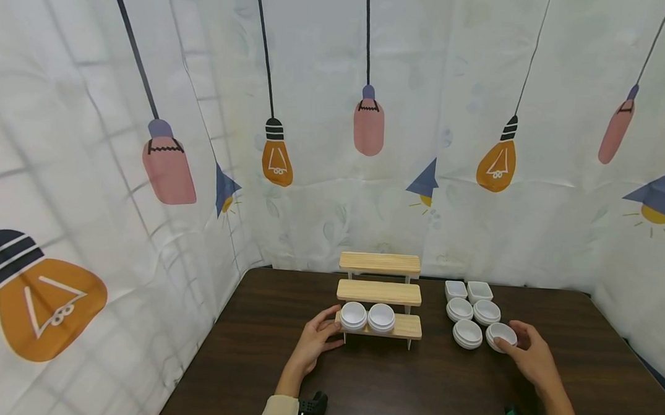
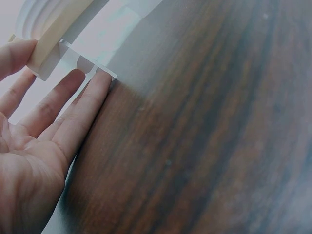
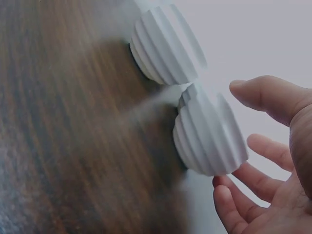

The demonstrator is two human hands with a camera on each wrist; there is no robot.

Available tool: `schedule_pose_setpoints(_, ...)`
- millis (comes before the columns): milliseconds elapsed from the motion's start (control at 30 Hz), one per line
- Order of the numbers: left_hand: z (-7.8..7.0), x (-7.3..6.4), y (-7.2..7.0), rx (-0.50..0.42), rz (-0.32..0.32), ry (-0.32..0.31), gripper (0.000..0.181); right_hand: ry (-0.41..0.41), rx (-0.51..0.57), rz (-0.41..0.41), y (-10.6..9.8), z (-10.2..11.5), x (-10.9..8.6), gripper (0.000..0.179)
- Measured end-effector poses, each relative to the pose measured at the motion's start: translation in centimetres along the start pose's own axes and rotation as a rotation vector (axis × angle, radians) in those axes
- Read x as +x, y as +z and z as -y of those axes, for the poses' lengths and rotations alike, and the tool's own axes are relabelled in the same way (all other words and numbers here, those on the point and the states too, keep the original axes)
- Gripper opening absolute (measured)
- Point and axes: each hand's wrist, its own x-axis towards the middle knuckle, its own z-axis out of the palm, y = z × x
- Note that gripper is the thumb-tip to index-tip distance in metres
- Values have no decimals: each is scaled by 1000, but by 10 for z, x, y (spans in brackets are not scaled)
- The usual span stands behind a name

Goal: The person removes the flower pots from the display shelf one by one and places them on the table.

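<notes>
A three-tier wooden display stand (image 1: 408, 326) has two small white round bowls, one (image 1: 353, 315) at the left and the other (image 1: 381, 318) beside it, on its lowest plank. My left hand (image 1: 311, 341) touches that plank's left end. In the left wrist view its thumb (image 2: 17, 54) lies at the plank's end, while nearly straight fingers reach below to a clear leg. My right hand (image 1: 532, 355) is around a ribbed white bowl (image 3: 210, 135) standing on the table, with the thumb apart from it and fingertips at its side. Another ribbed bowl (image 3: 165, 46) stands beside it.
Several other white dishes stand close together right of the stand: round bowls such as one (image 1: 467, 334) in front, and square dishes (image 1: 480, 292) at the back. All rest on a dark wooden table (image 1: 391, 389). A printed curtain (image 1: 321, 219) rises behind it.
</notes>
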Motion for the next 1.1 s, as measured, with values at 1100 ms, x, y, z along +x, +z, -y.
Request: schedule_pose_setpoints(1100, 0, -1, 1, 7, 6, 28, 52, -330, 187, 62, 80, 101, -17, 43)
